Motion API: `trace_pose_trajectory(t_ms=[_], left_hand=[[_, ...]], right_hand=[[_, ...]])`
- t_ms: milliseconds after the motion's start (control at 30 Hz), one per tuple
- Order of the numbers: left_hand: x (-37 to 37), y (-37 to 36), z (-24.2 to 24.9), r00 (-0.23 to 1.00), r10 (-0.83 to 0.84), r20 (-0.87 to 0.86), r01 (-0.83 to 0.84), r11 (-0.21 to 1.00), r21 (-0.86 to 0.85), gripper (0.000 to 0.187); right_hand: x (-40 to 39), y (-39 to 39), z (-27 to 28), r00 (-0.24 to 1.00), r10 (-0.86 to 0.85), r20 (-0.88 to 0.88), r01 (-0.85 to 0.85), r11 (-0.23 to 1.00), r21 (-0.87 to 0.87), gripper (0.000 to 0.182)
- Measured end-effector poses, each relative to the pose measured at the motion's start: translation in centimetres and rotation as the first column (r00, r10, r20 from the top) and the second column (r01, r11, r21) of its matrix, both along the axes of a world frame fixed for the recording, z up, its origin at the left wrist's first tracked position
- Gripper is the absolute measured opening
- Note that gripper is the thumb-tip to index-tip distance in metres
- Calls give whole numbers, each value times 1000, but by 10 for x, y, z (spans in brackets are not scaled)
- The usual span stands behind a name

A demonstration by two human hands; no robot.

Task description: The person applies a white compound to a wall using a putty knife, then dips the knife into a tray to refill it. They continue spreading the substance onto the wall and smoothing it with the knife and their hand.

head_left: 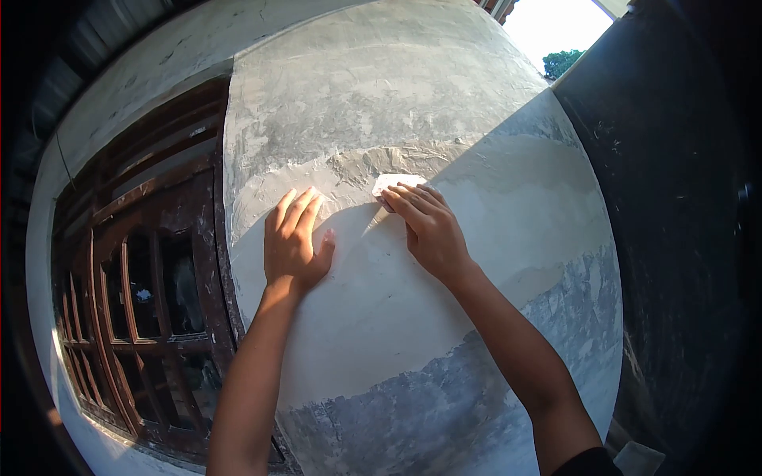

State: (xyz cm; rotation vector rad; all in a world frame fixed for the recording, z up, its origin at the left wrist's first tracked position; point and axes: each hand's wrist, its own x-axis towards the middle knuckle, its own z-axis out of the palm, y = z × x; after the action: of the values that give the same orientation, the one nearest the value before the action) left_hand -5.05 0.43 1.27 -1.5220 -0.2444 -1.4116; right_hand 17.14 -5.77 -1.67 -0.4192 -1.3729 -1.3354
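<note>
Head view: the right hand [435, 232] has its grip closed on a pale, flat piece [390, 182], fingers laid over its near side; the thumb's contact with it cannot be made out. The piece is against the plastered wall [349, 341], just below a rough, ridged band [373, 164], in sunlight near the shadow edge. The left hand [294, 244] has its grip open, palm toward the wall, fingers extended upward and thumb spread aside. Both hands are at similar height, apart from each other. Left of them is a brown wooden frame [205, 198] with panes.
</note>
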Motion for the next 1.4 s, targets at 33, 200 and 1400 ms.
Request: trace_pose_trajectory(t_ms=[33,200,1400], left_hand=[[0,0,-2,1000,9,0,-9,1000,0,51],[1,1,-2,1000,12,2,-12,1000,-9,51],[23,-20,-24,999,-34,2,34,997,-67,51]], right_hand=[[2,1,5,1000,2,-6,-2,1000,-8,41],[16,9,45,992,-53,-117,61,996,67,40],[-17,-52,-52,881,162,-445,-192,981,-22,25]])
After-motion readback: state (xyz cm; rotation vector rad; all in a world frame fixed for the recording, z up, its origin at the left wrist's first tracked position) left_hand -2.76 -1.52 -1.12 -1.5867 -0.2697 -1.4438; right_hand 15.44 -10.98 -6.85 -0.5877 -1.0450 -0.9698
